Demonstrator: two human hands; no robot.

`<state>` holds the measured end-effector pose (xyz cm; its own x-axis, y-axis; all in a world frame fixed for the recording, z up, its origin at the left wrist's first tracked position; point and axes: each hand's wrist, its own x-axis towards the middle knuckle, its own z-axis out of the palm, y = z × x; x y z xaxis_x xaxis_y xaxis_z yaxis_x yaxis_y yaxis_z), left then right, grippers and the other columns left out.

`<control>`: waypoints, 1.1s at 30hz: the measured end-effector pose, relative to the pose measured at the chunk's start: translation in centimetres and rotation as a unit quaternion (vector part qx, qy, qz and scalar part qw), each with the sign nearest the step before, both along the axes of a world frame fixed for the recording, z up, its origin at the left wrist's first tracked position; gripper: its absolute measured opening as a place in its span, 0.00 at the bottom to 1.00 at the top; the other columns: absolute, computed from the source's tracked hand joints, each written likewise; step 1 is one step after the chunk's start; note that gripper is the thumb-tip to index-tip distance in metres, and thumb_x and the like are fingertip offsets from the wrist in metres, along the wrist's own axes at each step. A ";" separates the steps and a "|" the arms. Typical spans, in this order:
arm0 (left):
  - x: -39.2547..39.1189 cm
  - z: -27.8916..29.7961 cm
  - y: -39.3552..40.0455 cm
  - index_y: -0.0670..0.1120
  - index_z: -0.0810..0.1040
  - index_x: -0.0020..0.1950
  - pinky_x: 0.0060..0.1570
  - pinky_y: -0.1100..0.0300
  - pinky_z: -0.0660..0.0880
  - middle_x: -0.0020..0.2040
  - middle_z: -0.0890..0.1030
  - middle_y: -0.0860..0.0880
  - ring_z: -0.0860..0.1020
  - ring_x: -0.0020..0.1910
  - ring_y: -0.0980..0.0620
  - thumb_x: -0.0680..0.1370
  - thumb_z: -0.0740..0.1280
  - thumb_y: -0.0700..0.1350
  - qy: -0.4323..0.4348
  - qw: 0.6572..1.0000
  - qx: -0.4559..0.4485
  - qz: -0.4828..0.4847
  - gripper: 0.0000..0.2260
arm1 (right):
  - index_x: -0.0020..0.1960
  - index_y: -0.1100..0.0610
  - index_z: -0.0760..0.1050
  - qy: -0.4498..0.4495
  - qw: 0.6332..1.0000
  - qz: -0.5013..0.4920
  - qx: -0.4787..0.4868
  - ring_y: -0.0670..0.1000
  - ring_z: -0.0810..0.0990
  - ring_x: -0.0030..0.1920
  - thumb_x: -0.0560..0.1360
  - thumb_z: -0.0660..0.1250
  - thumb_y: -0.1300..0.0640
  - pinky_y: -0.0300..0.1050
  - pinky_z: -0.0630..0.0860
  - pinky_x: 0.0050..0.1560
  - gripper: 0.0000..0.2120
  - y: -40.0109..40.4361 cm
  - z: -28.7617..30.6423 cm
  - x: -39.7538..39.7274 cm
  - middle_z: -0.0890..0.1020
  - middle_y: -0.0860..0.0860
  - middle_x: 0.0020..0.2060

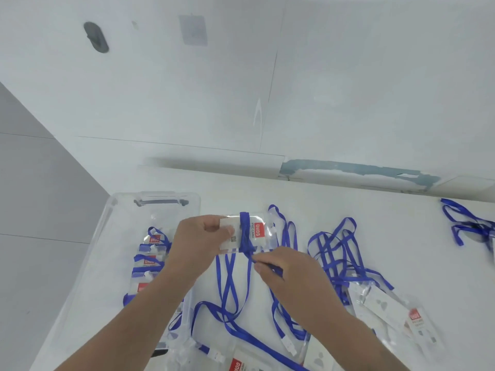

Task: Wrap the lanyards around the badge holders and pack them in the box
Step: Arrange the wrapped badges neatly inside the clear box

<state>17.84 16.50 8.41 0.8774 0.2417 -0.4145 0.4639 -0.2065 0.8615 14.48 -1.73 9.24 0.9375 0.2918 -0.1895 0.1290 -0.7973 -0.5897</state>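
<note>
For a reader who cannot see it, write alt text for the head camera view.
The left hand holds a clear badge holder while the right hand pinches its blue lanyard, partly wound around it. Wrapped holders lie in a clear plastic box at left; loose ones wait on the white table.

royal blue lanyard wound in a band across a clear badge holder with a white insert and a red label lettered in white, clear plastic box with a grey handle, white table
</note>
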 end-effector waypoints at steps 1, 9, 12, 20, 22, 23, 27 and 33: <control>-0.1 -0.1 0.5 0.49 0.84 0.50 0.47 0.50 0.83 0.42 0.86 0.50 0.84 0.44 0.49 0.76 0.71 0.41 -0.009 0.998 0.050 -0.038 0.05 | 0.60 0.41 0.79 -0.008 1.000 0.025 -0.015 0.39 0.78 0.50 0.80 0.60 0.45 0.33 0.73 0.55 0.12 -0.2 0.7 0.2 0.82 0.38 0.50; -1.4 2.1 2.4 0.49 0.86 0.51 0.50 0.53 0.82 0.44 0.87 0.48 0.85 0.46 0.48 0.76 0.72 0.41 0.095 0.945 -0.045 -0.309 0.06 | 0.42 0.49 0.85 0.126 0.979 0.047 0.151 0.39 0.79 0.31 0.69 0.77 0.54 0.31 0.74 0.36 0.03 -1.9 5.7 4.5 0.84 0.41 0.33; -1.9 2.6 3.1 0.44 0.86 0.52 0.49 0.54 0.82 0.50 0.86 0.41 0.85 0.49 0.44 0.75 0.72 0.37 0.112 0.936 -0.187 -0.278 0.07 | 0.39 0.54 0.85 0.212 0.939 -0.016 0.270 0.46 0.82 0.35 0.66 0.78 0.59 0.34 0.77 0.39 0.03 -1.6 4.7 5.1 0.86 0.50 0.34; -3.0 1.8 2.8 0.41 0.85 0.48 0.37 0.60 0.82 0.47 0.86 0.42 0.85 0.41 0.49 0.71 0.71 0.39 0.104 0.929 -0.352 -0.040 0.07 | 0.33 0.53 0.84 0.335 0.713 -0.129 0.602 0.48 0.83 0.33 0.55 0.84 0.47 0.40 0.80 0.34 0.14 2.7 1.2 2.2 0.83 0.52 0.31; -3.2 2.0 3.2 0.42 0.85 0.46 0.35 0.62 0.82 0.45 0.86 0.43 0.85 0.39 0.51 0.75 0.69 0.37 0.090 0.934 -0.344 0.009 0.05 | 0.45 0.57 0.84 0.345 0.699 -0.185 0.599 0.52 0.84 0.38 0.60 0.80 0.43 0.45 0.81 0.33 0.21 3.7 0.6 2.5 0.84 0.56 0.38; -3.3 2.1 3.7 0.42 0.85 0.47 0.35 0.62 0.82 0.45 0.86 0.43 0.85 0.39 0.51 0.76 0.68 0.37 0.081 0.939 -0.334 0.028 0.05 | 0.50 0.57 0.82 0.354 0.696 -0.213 0.587 0.53 0.84 0.39 0.70 0.73 0.43 0.45 0.81 0.30 0.19 4.3 0.8 2.7 0.84 0.57 0.41; -3.7 2.2 6.0 0.41 0.83 0.51 0.43 0.59 0.83 0.48 0.86 0.44 0.85 0.43 0.50 0.77 0.69 0.38 0.047 0.950 -0.299 0.080 0.06 | 0.50 0.52 0.82 0.318 0.816 -0.122 0.467 0.48 0.80 0.38 0.77 0.66 0.44 0.41 0.78 0.30 0.13 6.3 1.9 4.2 0.82 0.53 0.43; -4.9 2.0 10.0 0.49 0.83 0.54 0.52 0.53 0.81 0.48 0.86 0.50 0.85 0.49 0.49 0.77 0.70 0.43 0.031 0.976 -0.196 0.094 0.07 | 0.44 0.52 0.79 0.198 0.959 0.001 0.205 0.45 0.76 0.29 0.77 0.67 0.49 0.39 0.74 0.36 0.07 11.3 3.0 6.6 0.80 0.49 0.35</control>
<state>12.89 26.50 10.45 0.8038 0.2079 -0.5574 0.5149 0.2261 0.8269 21.12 9.58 12.26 0.8149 0.4203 -0.3991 -0.1678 -0.4881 -0.8565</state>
